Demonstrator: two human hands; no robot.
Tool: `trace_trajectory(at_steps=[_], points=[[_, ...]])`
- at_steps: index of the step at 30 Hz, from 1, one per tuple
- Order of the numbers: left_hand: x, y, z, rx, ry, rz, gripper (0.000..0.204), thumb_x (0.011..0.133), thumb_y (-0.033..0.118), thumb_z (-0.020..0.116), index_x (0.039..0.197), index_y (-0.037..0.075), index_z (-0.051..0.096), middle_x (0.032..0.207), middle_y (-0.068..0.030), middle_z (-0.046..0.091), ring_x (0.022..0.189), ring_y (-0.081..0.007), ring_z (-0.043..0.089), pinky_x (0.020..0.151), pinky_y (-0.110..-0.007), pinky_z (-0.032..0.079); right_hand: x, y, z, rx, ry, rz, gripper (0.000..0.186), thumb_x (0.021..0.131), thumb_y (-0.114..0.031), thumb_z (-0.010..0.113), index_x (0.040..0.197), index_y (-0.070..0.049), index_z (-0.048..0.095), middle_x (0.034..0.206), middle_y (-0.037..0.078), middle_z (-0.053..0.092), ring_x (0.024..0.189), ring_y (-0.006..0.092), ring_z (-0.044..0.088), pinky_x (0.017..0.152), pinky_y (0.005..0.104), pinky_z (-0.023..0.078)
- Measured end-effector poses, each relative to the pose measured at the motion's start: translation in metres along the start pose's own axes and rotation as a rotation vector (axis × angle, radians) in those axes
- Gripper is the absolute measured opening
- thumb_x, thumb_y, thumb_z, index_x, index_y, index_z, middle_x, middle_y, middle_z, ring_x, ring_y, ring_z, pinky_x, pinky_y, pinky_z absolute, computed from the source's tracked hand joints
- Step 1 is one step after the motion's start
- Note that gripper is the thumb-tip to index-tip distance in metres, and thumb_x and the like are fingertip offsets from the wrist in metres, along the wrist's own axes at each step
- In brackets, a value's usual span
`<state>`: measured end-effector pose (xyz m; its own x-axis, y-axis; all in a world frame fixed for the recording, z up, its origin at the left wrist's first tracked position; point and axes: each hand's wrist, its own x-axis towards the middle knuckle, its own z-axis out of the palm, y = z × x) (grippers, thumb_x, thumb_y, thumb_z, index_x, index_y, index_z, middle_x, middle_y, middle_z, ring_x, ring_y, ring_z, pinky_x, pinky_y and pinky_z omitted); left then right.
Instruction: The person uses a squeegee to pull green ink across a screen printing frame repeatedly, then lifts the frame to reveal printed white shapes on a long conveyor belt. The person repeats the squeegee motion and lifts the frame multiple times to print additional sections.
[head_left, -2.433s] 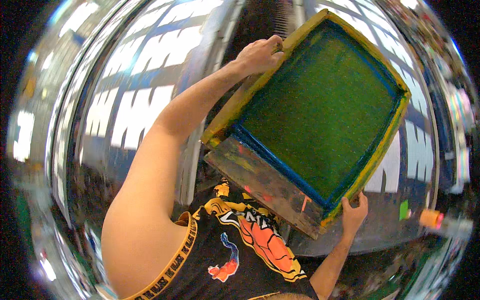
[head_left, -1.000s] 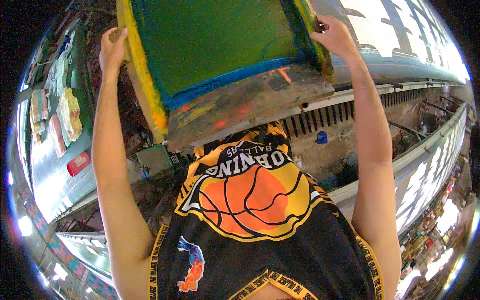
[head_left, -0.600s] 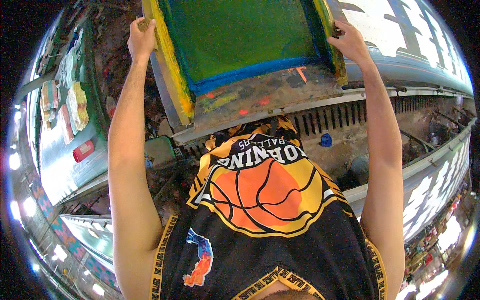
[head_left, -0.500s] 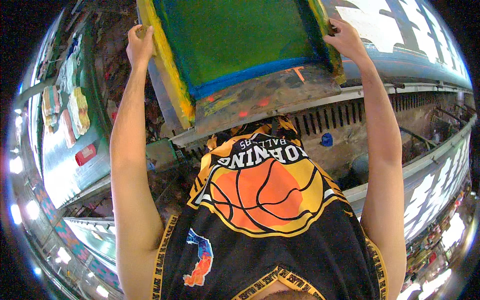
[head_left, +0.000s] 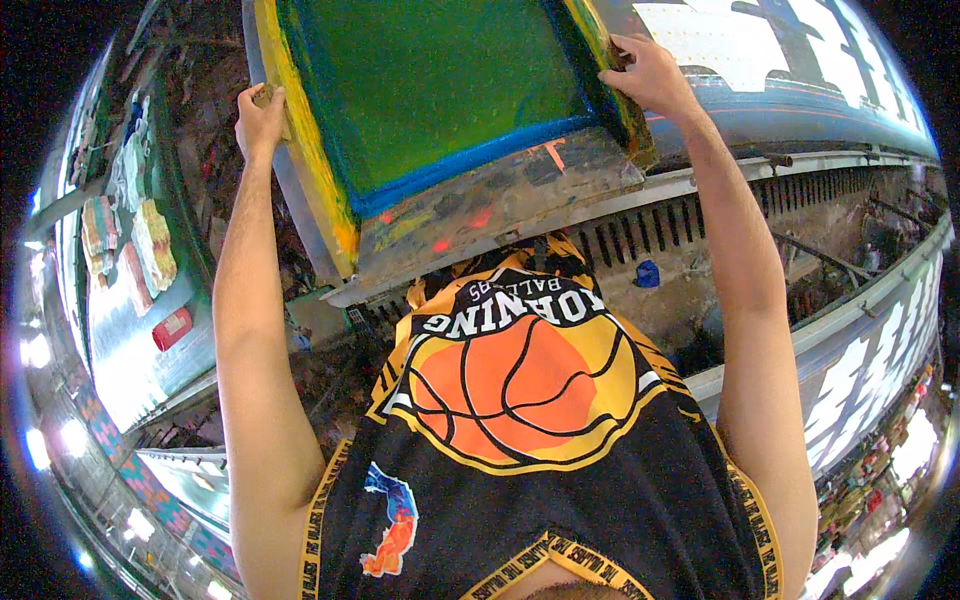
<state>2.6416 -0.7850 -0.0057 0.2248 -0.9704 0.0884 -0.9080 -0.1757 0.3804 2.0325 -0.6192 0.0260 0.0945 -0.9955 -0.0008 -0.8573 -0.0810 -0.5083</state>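
Note:
A paint-stained frame [head_left: 300,120] with dark green mesh [head_left: 450,80], blue inner borders and yellow side edges is at top centre, with a grey, splattered board [head_left: 470,220] along its near end. My left hand [head_left: 261,120] is closed on the frame's left side, thumb up near the outer edge. My right hand [head_left: 648,78] grips the right side near the top, fingers curled over the edge. Below the frame, between my forearms, is my black and yellow top [head_left: 510,400] with a basketball picture. The frame's far end is cut off by the picture's upper edge.
A long table [head_left: 820,130] with white shapes runs along the upper right; another [head_left: 870,350] lies lower right. Between them are a rail, a slotted strip and a small blue object [head_left: 647,272]. On the left, a table [head_left: 130,370] carries piled cloth-like pieces [head_left: 150,240] and a red container [head_left: 171,328].
From 2.4 seconds ago the frame has swung from diagonal at the right to ahead of me, still held in both hands. In the last half second it has shifted slightly left and down.

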Motion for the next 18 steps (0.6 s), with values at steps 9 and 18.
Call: trace_trajectory(at_steps=[9,18], points=[[0.008,0.000,-0.005,0.010,-0.025,-0.011,0.065,0.098,0.065,0.065,0.136,0.012,0.064,0.128,-0.0223,0.076,0.122,-0.0437,0.071,0.106,-0.051,0.054,-0.054,-0.127,0.000,0.122,0.082,-0.335,0.063,0.087,-0.039,0.088,0.137,-0.004,0.071,0.138,0.023,0.070,0.129,0.0425,0.066,0.111,0.0487,0.054],[-0.010,0.014,0.013,-0.007,0.048,0.108,0.044,0.110,0.049,0.050,0.137,0.015,0.060,0.126,-0.0219,0.074,0.120,-0.0451,0.069,0.100,-0.056,0.056,-0.098,-0.225,0.025,-0.128,-0.420,-0.550,0.059,0.076,-0.003,0.081,0.134,-0.007,0.069,0.125,0.012,0.068,0.121,0.0333,0.066,0.103,0.0461,0.055]])
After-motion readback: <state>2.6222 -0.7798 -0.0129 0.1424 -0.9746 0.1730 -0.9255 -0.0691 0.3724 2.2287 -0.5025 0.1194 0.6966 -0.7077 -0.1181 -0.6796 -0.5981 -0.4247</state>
